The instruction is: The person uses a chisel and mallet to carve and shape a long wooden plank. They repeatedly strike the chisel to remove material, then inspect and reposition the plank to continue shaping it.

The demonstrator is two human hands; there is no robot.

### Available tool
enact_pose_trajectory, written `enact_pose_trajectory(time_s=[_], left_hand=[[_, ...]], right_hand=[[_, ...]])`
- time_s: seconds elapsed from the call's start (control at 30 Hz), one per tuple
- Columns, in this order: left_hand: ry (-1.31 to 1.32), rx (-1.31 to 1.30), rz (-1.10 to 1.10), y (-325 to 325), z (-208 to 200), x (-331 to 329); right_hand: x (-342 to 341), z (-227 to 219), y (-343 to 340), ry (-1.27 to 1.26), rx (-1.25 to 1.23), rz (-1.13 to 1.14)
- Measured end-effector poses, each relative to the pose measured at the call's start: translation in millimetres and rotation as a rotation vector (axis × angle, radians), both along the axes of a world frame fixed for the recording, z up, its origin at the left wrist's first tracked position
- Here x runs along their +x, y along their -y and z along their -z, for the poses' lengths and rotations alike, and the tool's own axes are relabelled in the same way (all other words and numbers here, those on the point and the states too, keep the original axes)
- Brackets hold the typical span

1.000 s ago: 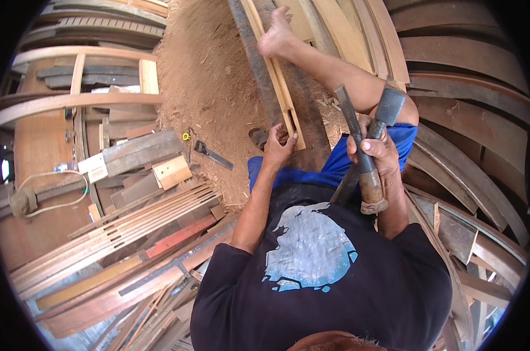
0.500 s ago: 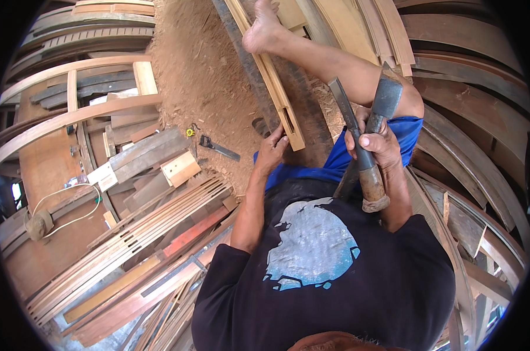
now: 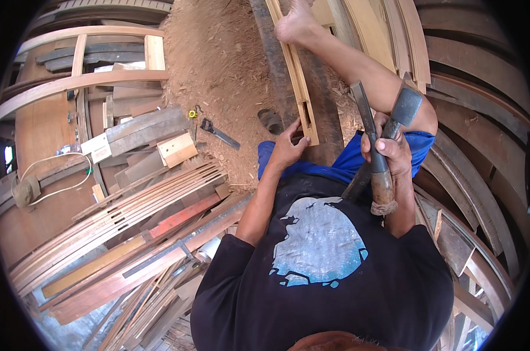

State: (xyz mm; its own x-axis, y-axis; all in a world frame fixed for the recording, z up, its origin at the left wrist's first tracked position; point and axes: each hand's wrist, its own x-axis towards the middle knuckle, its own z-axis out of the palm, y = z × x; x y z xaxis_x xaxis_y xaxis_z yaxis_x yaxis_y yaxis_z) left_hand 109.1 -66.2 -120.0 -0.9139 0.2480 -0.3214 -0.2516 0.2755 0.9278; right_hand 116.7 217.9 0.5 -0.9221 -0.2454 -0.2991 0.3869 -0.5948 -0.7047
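Note:
A long, narrow wooden bar (image 3: 294, 70) with a dark slot near its near end lies along a dark plank, and my bare foot (image 3: 297, 23) rests on its far part. Beside the bar's near end is my left hand (image 3: 288, 147), thumb and forefinger apart, their tips at its left edge. My right hand (image 3: 392, 147) is closed round two tools together above my thigh. One is a chisel (image 3: 365, 114), its blade up and its worn wooden handle (image 3: 382, 193) down. The other is a hatchet-like tool (image 3: 406, 106) with a broad metal head, its handle slanting down toward my lap.
A handsaw (image 3: 220, 134) and a small yellow item (image 3: 193, 114) lie on the shaving-strewn ground (image 3: 218, 64) at left. A sandal (image 3: 270, 121) is beside the dark plank (image 3: 329, 117). Stacked strips (image 3: 124, 210) fill the left; curved boards (image 3: 481, 123) line the right.
The view has shifted, so most things sit a little differently in it. My left thumb and forefinger have spread wider at the bar's edge. My right hand still holds both tools.

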Motion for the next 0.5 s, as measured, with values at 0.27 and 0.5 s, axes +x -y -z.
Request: enact_pose_trajectory(time_s=[0.27, 0.5], left_hand=[[-0.134, -0.049, -0.064, -15, 15, 0], [-0.224, -0.173, -0.160, -52, 14, -24]], right_hand=[[-12, -12, 14, -0.031, 0.049, -0.098], [-14, -15, 33, -0.136, 0.120, -0.147]])
